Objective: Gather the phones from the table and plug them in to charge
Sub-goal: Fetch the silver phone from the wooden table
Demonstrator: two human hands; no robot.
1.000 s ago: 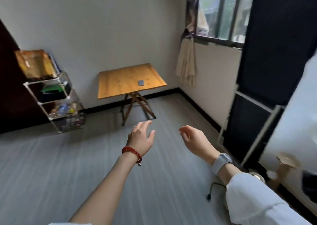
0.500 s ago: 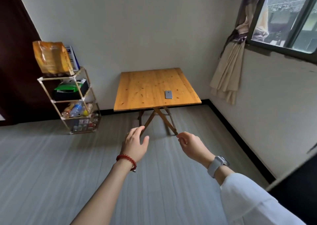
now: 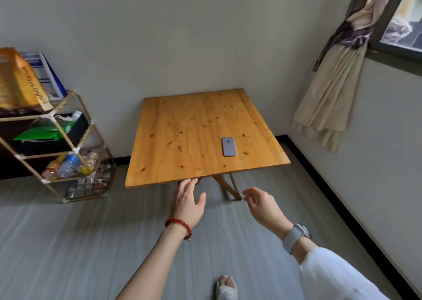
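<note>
Phone (image 3: 228, 146): one grey handset, back face up, flat on the counter (image 3: 182, 139); right of centre, nearer the front edge and the right edge than the back; long side running front to back.
Counter: square wooden top on crossed folding legs, back edge against the wall.
Left hand (image 3: 188, 202): raised in the air before the front edge, back of hand up, fingers straight and slightly spread, fingertips in line with the front edge near its middle; nothing held. Red bead bracelet (image 3: 179, 225) on the wrist.
Right hand (image 3: 262, 206): raised short of the front edge, below the right part of the counter as seen, fingers loosely curled, nothing held. Grey watch (image 3: 295, 237) on the wrist, white sleeve (image 3: 331, 277) behind it.
Phone relative to hands: beyond both, on the counter top, apart from each; closer to the right hand's side than the left; no contact.
Shelf rack (image 3: 57, 144): left of the counter, by the wall; orange bag (image 3: 18, 80) on top, green item and bottles on lower tiers.
Curtain (image 3: 331, 89): tied back, hanging at the right beside the window.
Floor: grey planks; one foot (image 3: 225, 287) at the bottom edge.
</note>
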